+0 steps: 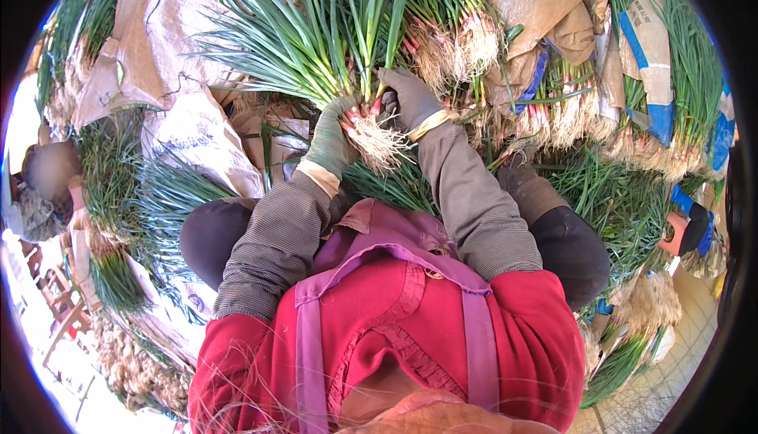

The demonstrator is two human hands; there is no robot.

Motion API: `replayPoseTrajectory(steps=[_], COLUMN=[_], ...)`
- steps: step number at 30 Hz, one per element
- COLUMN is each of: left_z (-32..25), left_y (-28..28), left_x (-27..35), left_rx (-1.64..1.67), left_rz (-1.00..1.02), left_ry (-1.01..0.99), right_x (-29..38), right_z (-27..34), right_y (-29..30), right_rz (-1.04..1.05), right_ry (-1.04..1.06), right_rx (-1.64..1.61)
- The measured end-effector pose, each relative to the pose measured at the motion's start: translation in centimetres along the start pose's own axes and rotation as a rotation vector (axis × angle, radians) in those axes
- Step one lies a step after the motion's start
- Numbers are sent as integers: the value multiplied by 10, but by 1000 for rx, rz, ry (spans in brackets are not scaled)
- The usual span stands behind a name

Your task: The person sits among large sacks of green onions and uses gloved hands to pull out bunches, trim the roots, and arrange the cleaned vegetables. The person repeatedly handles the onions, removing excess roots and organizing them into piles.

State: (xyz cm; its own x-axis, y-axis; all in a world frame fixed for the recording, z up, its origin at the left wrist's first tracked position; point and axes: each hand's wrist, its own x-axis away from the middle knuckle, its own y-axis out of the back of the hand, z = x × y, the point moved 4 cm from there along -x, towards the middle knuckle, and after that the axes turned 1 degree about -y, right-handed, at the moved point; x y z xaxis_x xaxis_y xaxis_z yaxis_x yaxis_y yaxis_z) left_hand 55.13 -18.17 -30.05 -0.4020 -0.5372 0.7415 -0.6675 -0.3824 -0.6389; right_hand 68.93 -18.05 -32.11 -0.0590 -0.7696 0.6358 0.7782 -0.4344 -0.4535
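Note:
My left hand (pixel 336 138), in a greenish knit work glove, grips a bunch of scallions (pixel 296 58) around its lower stems. The green leaves fan up and away from me. Pinkish bulbs and pale stringy roots (pixel 379 144) stick out toward my right. My right hand (pixel 413 99), in a dark glove, is close against the bunch, with thumb and fingers pinched on a single scallion stalk (pixel 381 87). Part of that grip is hidden by the fingers. Beyond the right hand lie other scallion bunches (pixel 468 43), with their roots toward me.
Brown and white woven sacks (pixel 195 138) lie at front left. More scallion bunches (pixel 571 102) line the right side beside blue-striped sacking (pixel 654 72). Loose green leaves (pixel 610 215) cover the ground by my right knee. Another person (pixel 41 191), blurred, is at the far left.

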Motion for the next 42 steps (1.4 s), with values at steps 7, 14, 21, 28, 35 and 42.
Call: replayPoseTrajectory(steps=[7, 14, 21, 28, 35, 42], left_z=[15, -4, -9, -18, -52, -56], left_y=[12, -13, -12, 8, -42, -14], left_x=[-6, 35, 33, 23, 56, 10], left_rx=[-36, -92, 38, -159, -110, -91], left_rz=[42, 332, 553, 298, 408, 219], left_ry=[44, 202, 299, 164, 15, -84], right_x=[27, 15, 35, 31, 22, -24], right_z=[12, 47, 39, 8, 61, 188], right_y=[-36, 41, 17, -42, 55, 87], right_rz=[-293, -409, 249, 233, -60, -698], right_ry=[489, 211, 69, 296, 122, 340], right_rx=[1243, 1160, 660, 954, 1529, 1618])
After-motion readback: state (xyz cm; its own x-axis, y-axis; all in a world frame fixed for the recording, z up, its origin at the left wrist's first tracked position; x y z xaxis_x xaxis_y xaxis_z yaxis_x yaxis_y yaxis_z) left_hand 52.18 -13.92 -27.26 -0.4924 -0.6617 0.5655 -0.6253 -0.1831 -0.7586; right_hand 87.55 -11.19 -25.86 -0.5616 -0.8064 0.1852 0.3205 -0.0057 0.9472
